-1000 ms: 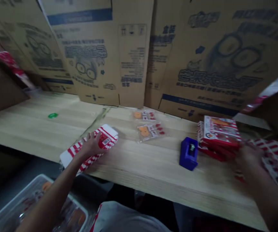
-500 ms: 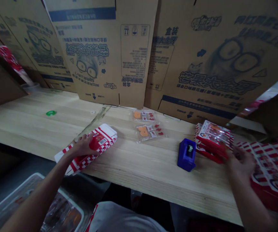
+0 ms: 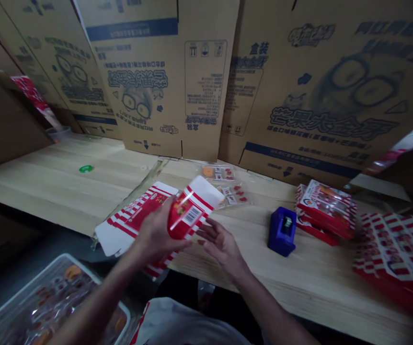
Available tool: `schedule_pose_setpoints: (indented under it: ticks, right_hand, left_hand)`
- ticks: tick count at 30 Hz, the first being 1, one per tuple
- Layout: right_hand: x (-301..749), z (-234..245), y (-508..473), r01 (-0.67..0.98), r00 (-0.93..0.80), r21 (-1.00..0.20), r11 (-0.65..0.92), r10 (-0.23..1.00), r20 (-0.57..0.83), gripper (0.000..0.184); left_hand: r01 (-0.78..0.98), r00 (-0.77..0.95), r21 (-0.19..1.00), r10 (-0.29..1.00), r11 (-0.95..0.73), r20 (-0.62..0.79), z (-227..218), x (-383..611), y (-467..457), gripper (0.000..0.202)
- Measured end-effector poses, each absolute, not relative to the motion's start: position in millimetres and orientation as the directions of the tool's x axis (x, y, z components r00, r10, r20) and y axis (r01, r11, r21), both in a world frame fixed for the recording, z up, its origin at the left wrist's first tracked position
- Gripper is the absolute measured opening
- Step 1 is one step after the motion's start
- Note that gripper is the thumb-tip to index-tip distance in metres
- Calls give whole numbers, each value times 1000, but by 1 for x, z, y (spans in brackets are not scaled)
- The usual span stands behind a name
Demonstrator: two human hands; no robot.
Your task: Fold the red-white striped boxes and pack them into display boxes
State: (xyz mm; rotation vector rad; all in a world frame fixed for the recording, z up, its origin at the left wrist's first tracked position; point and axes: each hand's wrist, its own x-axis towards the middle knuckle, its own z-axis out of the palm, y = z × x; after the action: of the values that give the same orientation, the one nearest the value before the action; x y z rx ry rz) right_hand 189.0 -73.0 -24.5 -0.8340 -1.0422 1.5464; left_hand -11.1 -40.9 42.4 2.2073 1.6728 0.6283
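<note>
Packets (image 3: 59,297) in a tub (image 3: 65,257) lie at the near left, and beyond them, on the worktop (image 3: 257,273), are flat red-and-white cartons (image 3: 145,211). Over their right end, the left hand (image 3: 159,235) pinches a raised carton (image 3: 192,215), while the right hand (image 3: 224,247) is spread by its right edge, contact unclear; picking up seems the step in hand, and the next move likely calls for a two-handed grip. Farther right stand a blue tape dispenser (image 3: 281,232) and striped boxes (image 3: 330,206).

My feed suggests a packing workshop: cardboard panels (image 3: 201,103) at twelve o'clock, tape dispenser (image 3: 281,234) and striped boxes (image 3: 396,254) at four, wrapped pieces (image 3: 61,292) at eight.
</note>
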Motion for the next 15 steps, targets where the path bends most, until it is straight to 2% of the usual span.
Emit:
schedule_pose_setpoints:
  ticks: [3, 6, 10, 15]
  right_hand:
    - [181, -30, -79, -362, -135, -930, -66, 991, -18, 49]
    - [198, -43, -85, -279, -35, -959, -55, 998, -47, 41]
    - [216, -63, -93, -237, 15, -972, 9, 1000, 5, 47]
    - [212, -68, -94, -306, 114, -952, -15, 992, -52, 50]
  left_hand:
    - [757, 271, 550, 935, -353, 228, 8, 19, -56, 101]
    - [725, 258, 598, 940, -342, 225, -11, 36, -61, 97]
    - [642, 264, 688, 940, -339, 217, -12, 49, -58, 86]
    - [464, 266, 838, 948, -287, 177, -16, 52, -51, 77]
